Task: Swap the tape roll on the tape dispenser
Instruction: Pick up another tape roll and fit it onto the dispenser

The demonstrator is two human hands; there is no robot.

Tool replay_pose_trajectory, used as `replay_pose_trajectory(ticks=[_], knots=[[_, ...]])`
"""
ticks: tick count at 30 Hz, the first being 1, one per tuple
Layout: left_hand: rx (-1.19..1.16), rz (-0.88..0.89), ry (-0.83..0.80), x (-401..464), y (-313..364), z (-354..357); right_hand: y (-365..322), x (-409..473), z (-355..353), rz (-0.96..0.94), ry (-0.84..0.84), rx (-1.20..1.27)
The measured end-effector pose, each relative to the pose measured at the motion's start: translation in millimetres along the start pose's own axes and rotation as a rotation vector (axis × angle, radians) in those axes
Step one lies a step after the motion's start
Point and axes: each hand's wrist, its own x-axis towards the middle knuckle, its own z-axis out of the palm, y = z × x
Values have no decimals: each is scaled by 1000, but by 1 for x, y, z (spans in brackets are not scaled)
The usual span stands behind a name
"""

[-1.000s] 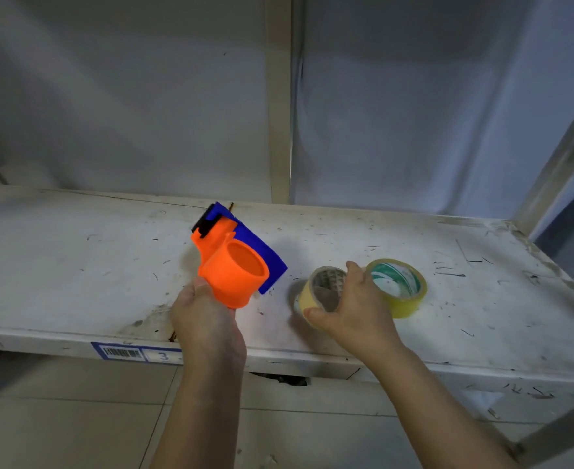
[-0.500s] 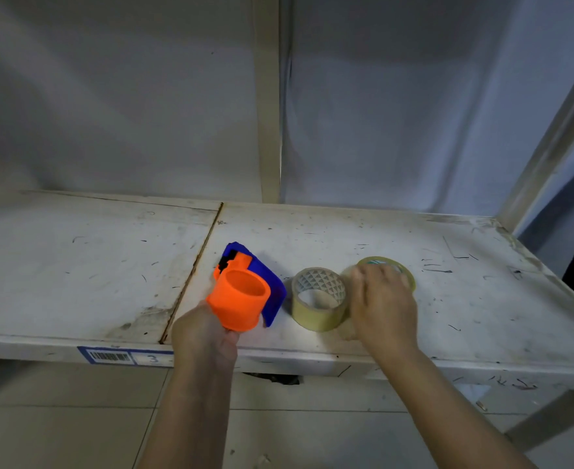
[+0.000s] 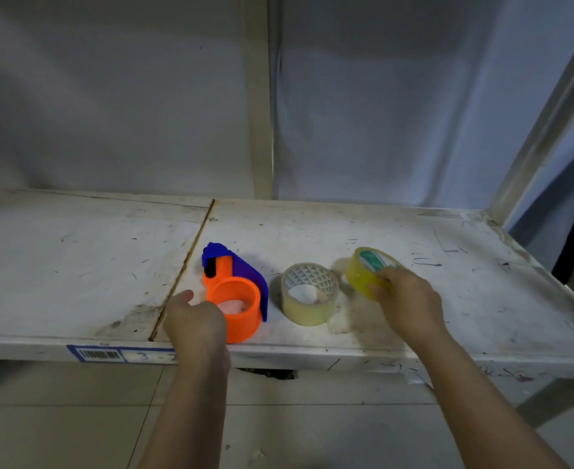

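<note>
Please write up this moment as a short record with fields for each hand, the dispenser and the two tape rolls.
left hand: grip on the dispenser's orange hub
right hand: grip on the yellow roll
dispenser: on the shelf, hub empty
yellow roll: tilted, held at its near edge
pale roll: flat on the shelf, between dispenser and yellow roll, untouched

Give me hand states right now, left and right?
Left hand: gripping the orange tape dispenser, which rests on the shelf.
Right hand: closed on the yellow tape roll, tilted up off the shelf.
</note>
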Motion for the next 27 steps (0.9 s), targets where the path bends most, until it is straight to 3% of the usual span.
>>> replay_pose_trajectory(ticks=[2, 6, 9, 11, 14, 20, 24, 27], knots=[[93, 156, 30, 0, -2, 2, -5, 1, -7, 43, 40, 116], [241, 727, 125, -24, 2, 0, -23, -3, -22, 45, 87, 383], [204, 958, -148, -48, 9, -3, -44, -13, -37, -29, 61, 609], [189, 962, -339, -58, 12, -3, -61, -23, -46, -123, -23, 715], [108, 894, -498, -63, 14, 0, -79, -40, -51, -260, -171, 783], [-90, 697, -312, -46, 16, -13, -87, -46, -44, -331, -313, 770], [-192, 508, -313, -34, 22, -20, -84, -44, -39, -353, -436, 832], [-249, 466, -303, -31, 24, -21, -86, -45, -33, -354, -403, 843]])
